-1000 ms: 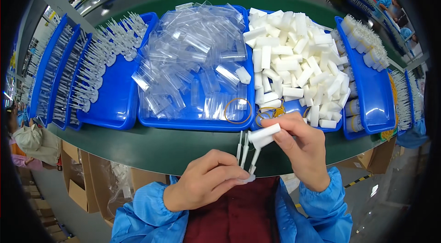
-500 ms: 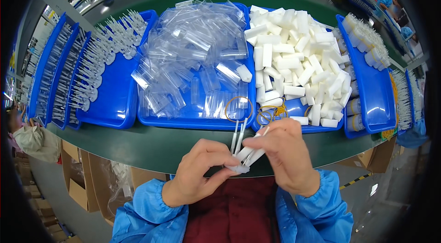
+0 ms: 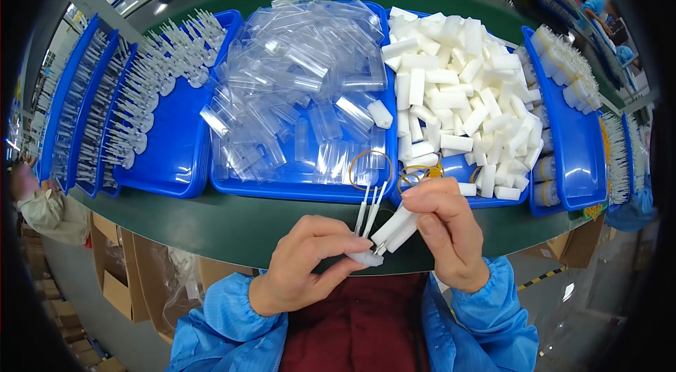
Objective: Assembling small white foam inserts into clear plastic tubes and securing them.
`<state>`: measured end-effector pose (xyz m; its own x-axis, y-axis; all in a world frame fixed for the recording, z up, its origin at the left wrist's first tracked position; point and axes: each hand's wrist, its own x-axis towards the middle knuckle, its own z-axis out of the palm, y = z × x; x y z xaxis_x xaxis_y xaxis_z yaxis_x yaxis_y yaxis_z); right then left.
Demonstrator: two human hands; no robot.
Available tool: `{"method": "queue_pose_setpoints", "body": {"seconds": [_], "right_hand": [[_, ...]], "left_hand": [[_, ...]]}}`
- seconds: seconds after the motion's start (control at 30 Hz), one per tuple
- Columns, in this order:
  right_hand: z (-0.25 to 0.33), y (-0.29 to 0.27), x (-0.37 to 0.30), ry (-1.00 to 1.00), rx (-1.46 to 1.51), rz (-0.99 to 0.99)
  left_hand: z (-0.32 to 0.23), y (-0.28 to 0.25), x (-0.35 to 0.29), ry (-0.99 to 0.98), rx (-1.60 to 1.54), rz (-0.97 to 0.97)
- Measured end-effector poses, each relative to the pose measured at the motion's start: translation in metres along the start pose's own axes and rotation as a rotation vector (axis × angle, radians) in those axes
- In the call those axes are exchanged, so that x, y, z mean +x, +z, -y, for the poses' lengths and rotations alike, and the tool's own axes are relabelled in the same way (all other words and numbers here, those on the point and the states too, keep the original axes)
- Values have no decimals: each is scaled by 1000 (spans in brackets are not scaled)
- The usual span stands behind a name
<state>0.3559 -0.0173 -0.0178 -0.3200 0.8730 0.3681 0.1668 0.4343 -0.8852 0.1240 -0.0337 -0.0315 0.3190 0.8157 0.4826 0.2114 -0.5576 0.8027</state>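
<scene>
Head view: curled left hand (image 3: 304, 264) clamped on pronged piece (image 3: 366, 257), right hand (image 3: 451, 231) on foam (image 3: 393, 227)

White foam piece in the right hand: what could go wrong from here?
The left hand pinches the thin stems by their small base, so they might twist. The white foam piece in the right hand sits close beside the stems; a sideways push could bend them. Stem tips overlap the rubber band in view and might snag, though depth can't be judged.

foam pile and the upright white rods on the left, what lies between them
In the head view, a stretch of blue tray, then another tray heaped with clear plastic sleeves.
</scene>
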Motion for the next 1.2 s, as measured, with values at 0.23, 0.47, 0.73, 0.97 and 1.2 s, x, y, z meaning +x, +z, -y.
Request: {"method": "queue_pose_setpoints", "body": {"seconds": [0.23, 0.47, 0.73, 0.97, 1.2], "right_hand": [[2, 10, -2, 166, 204, -19], [-2, 6, 5, -93, -84, 86], [-4, -54, 35, -160, -1032, -78], [-20, -68, 37, -59, -1251, 158], [15, -29, 28, 410, 92, -208]], "left_hand": [[4, 0, -1, -26, -41, -7], [6, 3, 0, 92, 8, 33], [7, 4, 0, 90, 61, -26], [5, 4, 1, 58, 52, 72], [-3, 3, 7, 167, 134, 150]]}}
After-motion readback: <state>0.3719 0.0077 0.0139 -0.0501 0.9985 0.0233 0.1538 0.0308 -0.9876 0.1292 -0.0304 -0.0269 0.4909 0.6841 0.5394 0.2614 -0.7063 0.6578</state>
